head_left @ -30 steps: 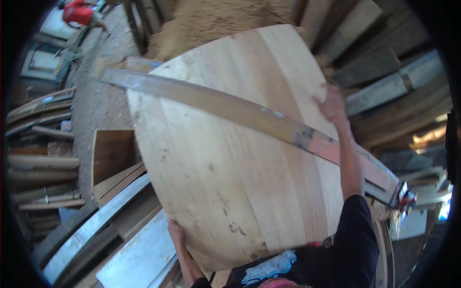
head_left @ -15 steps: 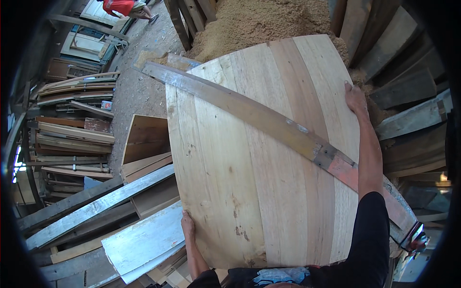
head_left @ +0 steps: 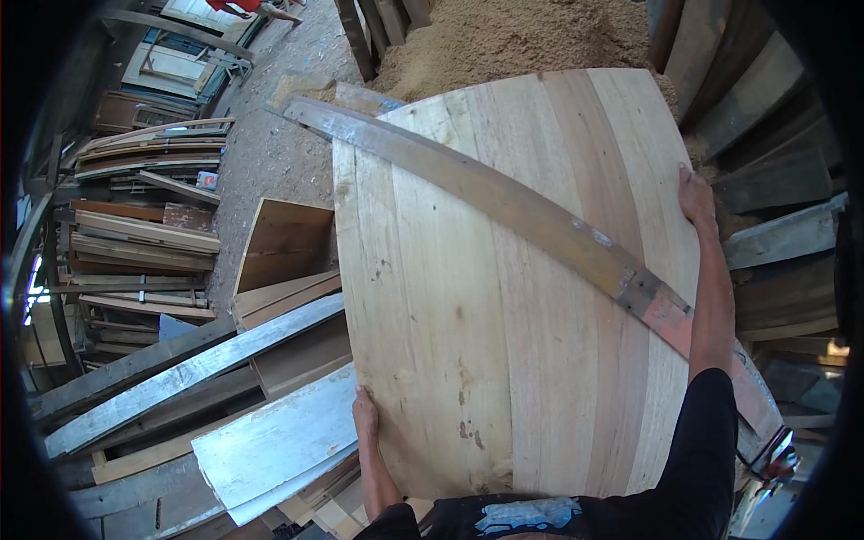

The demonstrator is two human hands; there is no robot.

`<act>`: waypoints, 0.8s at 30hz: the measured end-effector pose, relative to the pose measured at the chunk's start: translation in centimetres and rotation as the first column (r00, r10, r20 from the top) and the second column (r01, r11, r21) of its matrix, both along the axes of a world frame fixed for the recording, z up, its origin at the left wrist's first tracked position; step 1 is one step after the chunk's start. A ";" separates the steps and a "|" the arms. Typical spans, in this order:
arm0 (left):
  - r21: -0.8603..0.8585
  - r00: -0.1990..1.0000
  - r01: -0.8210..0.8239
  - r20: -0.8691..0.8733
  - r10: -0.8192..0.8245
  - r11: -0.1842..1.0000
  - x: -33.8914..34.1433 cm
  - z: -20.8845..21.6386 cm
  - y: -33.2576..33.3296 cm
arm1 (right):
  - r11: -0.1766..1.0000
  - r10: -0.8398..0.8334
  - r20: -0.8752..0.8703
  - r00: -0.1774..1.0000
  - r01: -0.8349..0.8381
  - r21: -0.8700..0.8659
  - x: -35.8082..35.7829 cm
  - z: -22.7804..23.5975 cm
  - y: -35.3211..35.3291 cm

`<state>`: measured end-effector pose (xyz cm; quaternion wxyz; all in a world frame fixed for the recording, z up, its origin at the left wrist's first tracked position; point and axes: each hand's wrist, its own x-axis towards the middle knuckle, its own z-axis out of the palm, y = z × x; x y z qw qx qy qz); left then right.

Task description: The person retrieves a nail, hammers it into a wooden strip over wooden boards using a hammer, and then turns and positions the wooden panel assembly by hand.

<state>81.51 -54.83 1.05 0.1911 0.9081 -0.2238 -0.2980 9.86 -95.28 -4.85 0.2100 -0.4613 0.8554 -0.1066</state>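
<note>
A large pale wooden panel, made of several boards joined edge to edge, lies in front of my body. My left hand grips its left edge near the lower corner, fingers curled out of sight underneath. Further away, my right hand is closed around the right edge, with that arm stretched forward. A long worn bar, brownish with a pinkish-red section, crosses diagonally over the panel. It runs from beyond the far left corner to under my right forearm. Whether bar and panel touch, I cannot tell.
Sawdust is heaped beyond the panel. Dark planks lean at the right. Whitish boards and a brown box-like piece lie close on the left, with stacked timber behind. A person in red is at the far left.
The whole view has shifted a little, so the panel, the bar and both hands appear further right. Both hands keep their hold. The person in red has moved slightly.
</note>
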 end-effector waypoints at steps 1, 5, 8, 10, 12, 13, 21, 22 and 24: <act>-0.010 1.000 0.016 0.004 -0.016 1.000 0.2 -0.1 -0.1 | 1.000 0.002 0.009 1.000 -0.002 -0.011 -0.2 -0.3 0.1; 0.092 0.984 0.082 0.153 -0.095 0.992 1.0 0.0 -0.3 | 0.997 0.049 -0.039 0.998 -0.051 -0.055 0.0 -0.9 1.2; 0.084 0.980 0.127 0.144 -0.138 0.988 1.4 0.3 -0.3 | 0.999 0.020 -0.046 0.999 -0.021 -0.030 1.8 1.2 3.6; 0.068 0.980 0.141 0.133 -0.149 0.988 1.6 0.4 -0.2 | 1.000 -0.021 -0.425 0.905 0.025 0.003 4.3 3.2 7.3; 0.070 0.982 0.153 0.099 -0.160 0.986 1.9 0.3 0.1 | 0.993 0.071 -0.451 0.890 -0.108 -0.057 6.8 5.5 10.9; 0.088 0.980 0.167 0.094 -0.175 0.982 2.1 0.2 0.2 | 0.974 0.151 -0.485 0.862 -0.214 -0.078 7.9 6.6 12.7; -0.058 0.941 0.316 0.150 -0.305 0.947 2.0 -1.4 1.0 | 0.837 0.543 -0.212 0.813 -0.545 0.053 13.6 8.3 21.2; 0.000 0.969 0.237 0.069 -0.237 0.971 1.9 -1.3 1.0 | 0.861 0.508 -0.191 0.840 -0.503 0.079 13.4 8.8 21.3; -0.172 0.978 0.200 -0.032 -0.208 0.965 1.2 -1.2 0.9 | 0.820 0.567 -0.123 0.814 -0.544 0.180 12.4 10.2 20.9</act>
